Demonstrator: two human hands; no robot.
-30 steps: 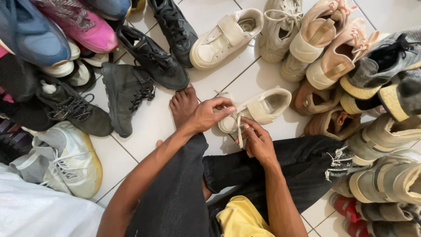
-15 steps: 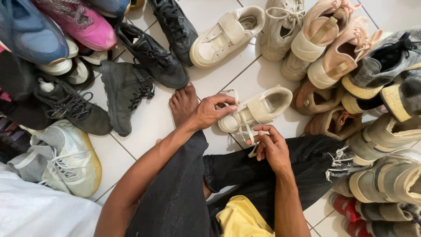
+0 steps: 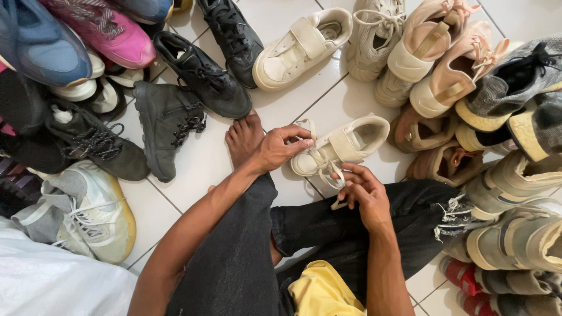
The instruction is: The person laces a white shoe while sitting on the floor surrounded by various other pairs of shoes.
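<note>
A cream sneaker [image 3: 351, 142] with a strap lies on the white tile floor just beyond my legs in black jeans. My left hand [image 3: 280, 147] pinches one cream lace end at the toe of this sneaker. My right hand [image 3: 362, 190] grips the other lace end below the shoe, fingers curled around it. My bare foot [image 3: 244, 138] rests on the tile just left of my left hand. A matching cream sneaker [image 3: 301, 48] lies farther away.
Shoes ring me on the floor: black boots [image 3: 193, 88] and pink and blue trainers [image 3: 76, 35] at left, a white-and-yellow trainer [image 3: 88, 216], beige and pink shoes [image 3: 439, 64] at right, grey ones [image 3: 515, 234] near my right knee. A white bag [image 3: 52, 281] lies bottom left.
My right hand pulled the lace back toward my leg, then shifted slightly up toward the shoe. My left hand stayed at the toe, holding its lace.
</note>
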